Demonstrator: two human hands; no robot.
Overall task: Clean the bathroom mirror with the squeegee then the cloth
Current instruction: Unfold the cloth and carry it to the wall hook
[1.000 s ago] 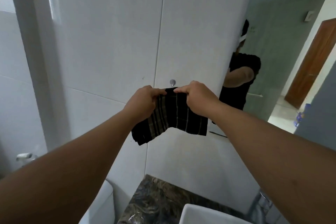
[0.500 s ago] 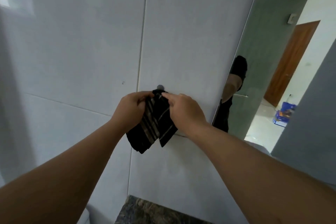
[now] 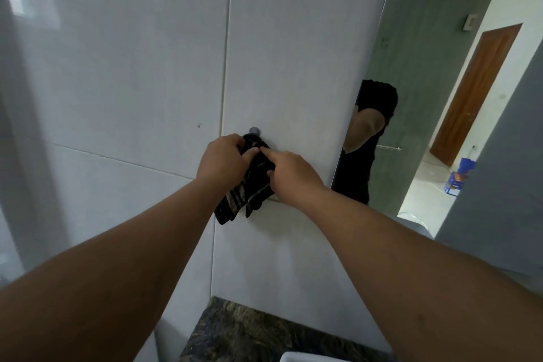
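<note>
A black cloth with pale stripes (image 3: 249, 188) hangs bunched against the white tiled wall, its top edge at a small round metal wall hook (image 3: 254, 130). My left hand (image 3: 223, 157) grips the cloth's upper left part. My right hand (image 3: 289, 175) pinches the cloth from the right, index finger stretched toward the left hand. The mirror (image 3: 426, 97) is on the right, its left edge beside my right wrist; it reflects a person's arm and black shirt. No squeegee is in view.
A dark marbled counter (image 3: 249, 332) and the corner of a white basin (image 3: 305, 357) lie below. The mirror reflects a wooden door (image 3: 476, 91), a towel bar (image 3: 389, 147) and a blue box (image 3: 458, 179) on the floor. A pale window frame stands at far left.
The spread cloth has been gathered into a narrow bunch and lifted to the wall hook. Both hands moved closer together and toward the wall; the view came nearer.
</note>
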